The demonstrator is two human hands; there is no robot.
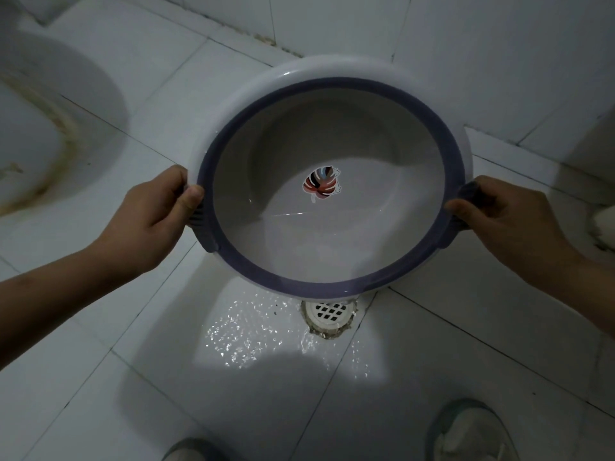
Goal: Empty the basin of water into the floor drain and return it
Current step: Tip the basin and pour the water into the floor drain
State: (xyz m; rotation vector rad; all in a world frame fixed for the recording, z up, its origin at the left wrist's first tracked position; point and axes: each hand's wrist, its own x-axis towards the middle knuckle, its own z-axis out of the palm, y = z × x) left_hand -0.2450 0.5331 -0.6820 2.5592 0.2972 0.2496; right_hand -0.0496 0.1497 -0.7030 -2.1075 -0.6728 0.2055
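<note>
A round white basin (319,284) with a purple rim and a leaf sticker on its bottom is held in the air, tilted toward me. My left hand (156,214) grips its left handle and my right hand (506,217) grips its right handle. Water lies pooled in the lower, near part of the basin. Just below its near rim sits the white floor drain (329,312), with wet, glistening tiles around it.
A squat toilet pan (43,128) with stained edges lies at the left. White tiled walls meet in a corner behind the basin. My two shoes (469,434) stand on the wet floor at the bottom. A pale object (602,224) sits at the right edge.
</note>
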